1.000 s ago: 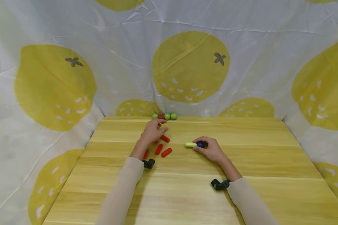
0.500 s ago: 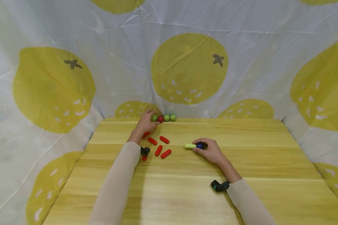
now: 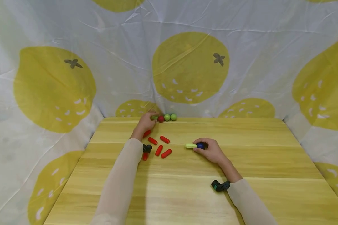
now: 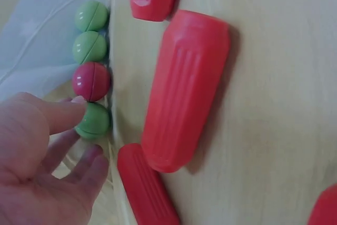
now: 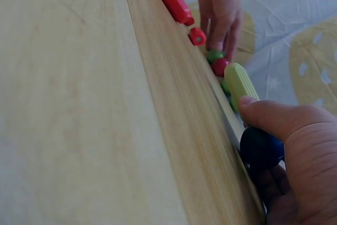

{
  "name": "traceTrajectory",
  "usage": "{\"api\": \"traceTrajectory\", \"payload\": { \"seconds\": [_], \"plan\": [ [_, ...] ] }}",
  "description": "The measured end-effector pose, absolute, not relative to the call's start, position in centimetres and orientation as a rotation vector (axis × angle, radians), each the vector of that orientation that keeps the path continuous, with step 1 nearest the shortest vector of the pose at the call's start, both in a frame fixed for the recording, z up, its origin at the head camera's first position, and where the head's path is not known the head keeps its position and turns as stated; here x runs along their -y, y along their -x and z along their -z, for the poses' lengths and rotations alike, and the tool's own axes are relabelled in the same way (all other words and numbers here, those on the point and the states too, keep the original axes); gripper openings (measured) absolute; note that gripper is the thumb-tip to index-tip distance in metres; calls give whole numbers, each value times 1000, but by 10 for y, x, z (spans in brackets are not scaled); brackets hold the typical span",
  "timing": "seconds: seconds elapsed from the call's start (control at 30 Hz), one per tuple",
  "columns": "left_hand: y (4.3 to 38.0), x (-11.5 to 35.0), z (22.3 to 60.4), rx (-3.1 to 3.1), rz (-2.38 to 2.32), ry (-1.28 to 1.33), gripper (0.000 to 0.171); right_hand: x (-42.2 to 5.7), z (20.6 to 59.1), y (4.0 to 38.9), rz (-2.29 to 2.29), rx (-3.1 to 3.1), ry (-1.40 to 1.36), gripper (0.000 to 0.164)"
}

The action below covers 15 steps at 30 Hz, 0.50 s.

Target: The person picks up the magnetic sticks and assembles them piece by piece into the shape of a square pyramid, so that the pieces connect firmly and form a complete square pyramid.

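Observation:
At the back edge of the table, my left hand (image 3: pixel 145 122) pinches a small green ball (image 4: pixel 96 121) between thumb and fingers. Touching or close beside that ball is a red ball (image 3: pixel 161 118), followed by two more green balls (image 3: pixel 170 117) in the same row. Right of the table's middle, my right hand (image 3: pixel 212 151) grips a dark blue ball (image 5: pixel 259 148). A ridged yellow-green rod (image 3: pixel 190 146) sticks out leftward from it, end against the ball, and the thumb touches the rod in the right wrist view.
Several red ridged rods (image 3: pixel 159 150) lie scattered on the wooden table (image 3: pixel 180 190), one large red rod (image 4: pixel 185 90) nearest the left wrist camera. A lemon-print cloth (image 3: pixel 190 67) hangs right behind the back edge and along both sides.
My left hand has moved from above the red rods to the far left end of the ball row and taken hold of the green ball there. My right hand stays in place.

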State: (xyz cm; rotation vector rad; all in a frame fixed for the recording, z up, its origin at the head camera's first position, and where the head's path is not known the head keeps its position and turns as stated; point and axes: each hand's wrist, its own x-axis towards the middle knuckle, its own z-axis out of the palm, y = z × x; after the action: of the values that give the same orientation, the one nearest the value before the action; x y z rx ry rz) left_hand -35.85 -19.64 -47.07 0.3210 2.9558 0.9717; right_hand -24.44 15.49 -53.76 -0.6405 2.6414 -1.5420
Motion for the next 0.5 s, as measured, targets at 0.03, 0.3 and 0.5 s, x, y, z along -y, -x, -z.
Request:
{"api": "traceTrajectory", "payload": {
  "seconds": [0.03,0.3,0.5],
  "plan": [
    [358,196,472,-2953,-986,-303,41,-155,538,244,1543,-2642,636,25],
    [352,203,479,-2969,-994,-178,35,-152,541,243,1560,-2610,635,26],
    [345,209,470,-2936,-1151,-186,42,-156,536,244,1547,-2634,608,25]
  ]
}}
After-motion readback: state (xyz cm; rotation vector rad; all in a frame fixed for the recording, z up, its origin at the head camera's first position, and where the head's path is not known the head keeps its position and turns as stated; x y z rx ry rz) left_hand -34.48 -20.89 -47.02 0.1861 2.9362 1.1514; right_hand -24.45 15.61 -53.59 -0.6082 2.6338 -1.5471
